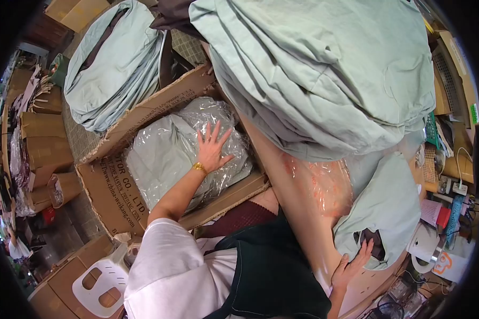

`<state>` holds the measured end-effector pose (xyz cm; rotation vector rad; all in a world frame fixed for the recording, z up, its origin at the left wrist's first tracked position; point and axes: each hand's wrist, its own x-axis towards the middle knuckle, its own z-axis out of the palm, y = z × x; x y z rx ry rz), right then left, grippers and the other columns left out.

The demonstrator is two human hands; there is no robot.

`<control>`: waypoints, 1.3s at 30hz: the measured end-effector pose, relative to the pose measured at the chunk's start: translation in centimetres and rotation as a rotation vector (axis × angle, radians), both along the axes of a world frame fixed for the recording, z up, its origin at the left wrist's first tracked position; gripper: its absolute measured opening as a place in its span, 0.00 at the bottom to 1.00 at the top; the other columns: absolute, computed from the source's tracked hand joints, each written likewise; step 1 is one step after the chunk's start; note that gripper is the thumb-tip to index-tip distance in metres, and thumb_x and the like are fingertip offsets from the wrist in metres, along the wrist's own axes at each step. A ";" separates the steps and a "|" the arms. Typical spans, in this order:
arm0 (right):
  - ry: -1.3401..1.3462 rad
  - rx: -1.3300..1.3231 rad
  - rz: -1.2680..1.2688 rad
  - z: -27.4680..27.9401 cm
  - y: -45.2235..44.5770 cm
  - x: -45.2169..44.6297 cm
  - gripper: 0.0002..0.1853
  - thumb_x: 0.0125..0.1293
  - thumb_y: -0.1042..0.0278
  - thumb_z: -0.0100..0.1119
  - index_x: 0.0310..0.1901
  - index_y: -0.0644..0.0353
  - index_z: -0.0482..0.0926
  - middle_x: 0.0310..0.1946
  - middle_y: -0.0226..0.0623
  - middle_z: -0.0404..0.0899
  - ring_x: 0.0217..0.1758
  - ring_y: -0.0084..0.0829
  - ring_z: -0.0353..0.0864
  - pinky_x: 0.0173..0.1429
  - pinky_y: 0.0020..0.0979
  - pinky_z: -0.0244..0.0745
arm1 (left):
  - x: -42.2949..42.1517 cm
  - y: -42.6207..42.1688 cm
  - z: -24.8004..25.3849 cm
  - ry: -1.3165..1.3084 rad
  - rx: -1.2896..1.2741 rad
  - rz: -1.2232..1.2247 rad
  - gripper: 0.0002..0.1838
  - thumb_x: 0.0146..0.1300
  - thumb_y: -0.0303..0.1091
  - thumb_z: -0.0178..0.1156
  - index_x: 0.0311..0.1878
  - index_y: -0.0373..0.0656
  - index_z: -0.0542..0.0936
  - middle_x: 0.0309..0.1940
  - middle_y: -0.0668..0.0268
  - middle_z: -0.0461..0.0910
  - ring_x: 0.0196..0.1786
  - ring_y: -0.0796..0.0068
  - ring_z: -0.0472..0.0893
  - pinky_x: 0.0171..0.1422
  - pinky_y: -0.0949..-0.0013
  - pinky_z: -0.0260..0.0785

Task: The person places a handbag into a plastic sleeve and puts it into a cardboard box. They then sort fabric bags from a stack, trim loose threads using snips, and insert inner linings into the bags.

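Observation:
My left hand (212, 151), with a yellow bracelet at the wrist, lies with fingers spread on clear plastic bags of folded pale green cloth (162, 143). Those bags sit inside an open cardboard box (120, 186) with printed lettering. On the right, my right hand (355, 264) rests at the edge of a folded pale green cloth piece (386, 212), beside its dark opening. Its fingers are stretched out and do not grip. A large pile of the same pale green cloth (324, 74) covers the far part of the table (282, 186).
Another stack of pale green cloth (114, 64) stands beyond the box. Clear plastic bags (322, 183) lie on the table by the pile. A white stool (101, 287) is at lower left. A white cup-like container (426, 244) and cables crowd the right edge.

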<state>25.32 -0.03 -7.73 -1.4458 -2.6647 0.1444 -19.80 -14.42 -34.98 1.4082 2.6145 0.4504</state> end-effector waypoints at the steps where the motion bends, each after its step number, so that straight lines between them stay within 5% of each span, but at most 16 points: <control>1: 0.008 0.002 0.017 0.0 0.1 -0.1 0.34 0.72 0.48 0.41 0.69 0.68 0.58 0.72 0.58 0.52 0.74 0.56 0.50 0.75 0.54 0.40 | -0.4 1.9 -0.2 -0.002 0.007 -0.001 0.46 0.48 0.60 0.67 0.71 0.60 0.63 0.76 0.59 0.48 0.78 0.48 0.44 0.73 0.30 0.36; 3: 0.007 0.004 0.030 0.1 0.2 -0.2 0.34 0.72 0.48 0.42 0.69 0.68 0.58 0.71 0.58 0.52 0.74 0.57 0.51 0.75 0.54 0.41 | -1.2 5.8 -0.6 0.002 -0.576 -0.085 0.50 0.48 0.68 0.63 0.73 0.60 0.61 0.77 0.61 0.47 0.78 0.50 0.43 0.72 0.27 0.34; 7: 0.041 0.001 0.021 -0.4 0.2 -0.4 0.33 0.72 0.48 0.42 0.68 0.69 0.59 0.71 0.59 0.53 0.73 0.57 0.52 0.74 0.54 0.43 | -0.9 5.4 -6.3 -0.274 -0.938 0.000 0.38 0.54 0.60 0.62 0.67 0.56 0.69 0.71 0.59 0.61 0.76 0.53 0.51 0.72 0.28 0.33; 9: 0.029 -0.013 0.039 -0.1 0.0 0.2 0.33 0.72 0.48 0.42 0.68 0.69 0.60 0.71 0.59 0.53 0.73 0.57 0.52 0.74 0.54 0.43 | 0.2 6.4 -3.1 -0.341 -0.870 0.049 0.34 0.54 0.49 0.63 0.66 0.53 0.69 0.69 0.57 0.63 0.73 0.53 0.58 0.73 0.33 0.39; 11: 0.037 -0.008 0.014 -0.1 -0.1 -0.1 0.33 0.73 0.48 0.42 0.67 0.70 0.60 0.71 0.59 0.53 0.74 0.56 0.52 0.74 0.54 0.43 | 0.6 4.5 -1.3 -0.278 -0.002 0.196 0.33 0.52 0.37 0.61 0.65 0.49 0.69 0.66 0.55 0.66 0.70 0.52 0.61 0.72 0.40 0.48; 16: 0.026 0.021 0.060 -0.3 -0.1 -0.3 0.32 0.74 0.48 0.40 0.68 0.69 0.59 0.70 0.58 0.54 0.73 0.55 0.54 0.74 0.51 0.47 | -2.7 -11.1 -6.0 0.183 0.153 1.119 0.31 0.49 0.32 0.57 0.61 0.40 0.72 0.64 0.50 0.67 0.69 0.54 0.62 0.67 0.46 0.56; 18: 0.017 0.058 0.081 -0.5 -0.3 -0.4 0.32 0.75 0.48 0.39 0.69 0.67 0.58 0.70 0.56 0.56 0.72 0.54 0.56 0.74 0.49 0.49 | -2.7 -18.5 -8.0 -0.025 -0.050 1.642 0.30 0.51 0.38 0.59 0.59 0.36 0.73 0.62 0.45 0.68 0.68 0.50 0.66 0.66 0.50 0.61; 20: 0.022 0.073 0.069 -0.4 -0.5 -0.7 0.31 0.76 0.50 0.40 0.69 0.68 0.58 0.70 0.56 0.56 0.72 0.53 0.56 0.74 0.48 0.50 | -2.5 -28.3 -15.2 -0.670 -0.072 1.793 0.32 0.50 0.47 0.64 0.54 0.33 0.76 0.57 0.43 0.74 0.61 0.48 0.74 0.63 0.55 0.66; 25: 0.030 0.094 0.073 -1.1 -0.2 0.2 0.30 0.76 0.52 0.39 0.69 0.68 0.58 0.70 0.55 0.57 0.72 0.52 0.56 0.74 0.47 0.51 | -1.7 -28.1 -11.7 -0.675 0.017 1.519 0.32 0.45 0.49 0.68 0.47 0.31 0.78 0.45 0.47 0.81 0.49 0.53 0.81 0.58 0.61 0.70; 28: 0.054 0.059 0.019 -1.2 -0.2 0.4 0.34 0.75 0.47 0.40 0.68 0.71 0.58 0.70 0.59 0.54 0.72 0.55 0.55 0.74 0.51 0.51 | -2.4 -27.8 -12.3 -0.898 0.098 1.114 0.23 0.45 0.36 0.68 0.45 0.35 0.78 0.32 0.60 0.82 0.33 0.64 0.79 0.47 0.68 0.72; 32: 0.067 0.035 0.022 -1.1 0.0 0.6 0.33 0.75 0.48 0.41 0.68 0.70 0.57 0.71 0.58 0.53 0.73 0.54 0.54 0.74 0.50 0.50 | -2.1 -29.4 -4.1 -1.251 0.359 0.969 0.26 0.47 0.35 0.69 0.50 0.36 0.76 0.38 0.60 0.82 0.38 0.65 0.81 0.49 0.70 0.73; 34: 0.091 0.016 0.007 -1.4 -0.2 0.2 0.33 0.75 0.48 0.41 0.68 0.70 0.57 0.71 0.57 0.52 0.73 0.54 0.54 0.74 0.50 0.49 | -1.0 -31.8 -5.3 -0.553 -0.016 1.096 0.42 0.48 0.46 0.72 0.66 0.42 0.66 0.59 0.52 0.73 0.60 0.57 0.75 0.63 0.57 0.68; 35: 0.109 0.007 0.007 -1.3 -0.3 0.0 0.33 0.75 0.49 0.41 0.69 0.70 0.56 0.72 0.57 0.52 0.74 0.53 0.53 0.75 0.50 0.49 | -0.2 -31.1 -5.4 -0.556 -0.020 1.089 0.42 0.48 0.46 0.72 0.66 0.42 0.66 0.59 0.52 0.73 0.60 0.57 0.75 0.63 0.57 0.68; 37: 0.114 0.008 -0.005 -1.0 -0.5 -0.3 0.33 0.75 0.49 0.41 0.69 0.70 0.56 0.72 0.56 0.52 0.74 0.53 0.53 0.75 0.50 0.48 | 1.0 -25.6 -0.9 -0.167 -0.446 1.027 0.57 0.47 0.61 0.69 0.75 0.50 0.51 0.75 0.51 0.46 0.76 0.48 0.49 0.71 0.36 0.51; 38: 0.101 0.002 0.002 -1.0 -0.5 -0.4 0.33 0.75 0.49 0.41 0.69 0.70 0.56 0.72 0.56 0.52 0.74 0.53 0.53 0.75 0.50 0.48 | 1.7 -25.6 -2.8 -0.362 -0.521 0.881 0.60 0.46 0.68 0.65 0.77 0.55 0.45 0.78 0.55 0.30 0.78 0.44 0.31 0.69 0.23 0.37; 39: 0.090 -0.006 0.010 -0.9 -0.5 -0.3 0.33 0.75 0.49 0.41 0.69 0.70 0.56 0.72 0.56 0.52 0.74 0.53 0.52 0.75 0.50 0.48 | 2.2 -25.3 -3.9 -0.366 -0.521 0.874 0.60 0.46 0.68 0.65 0.77 0.55 0.45 0.78 0.55 0.30 0.78 0.44 0.31 0.69 0.23 0.37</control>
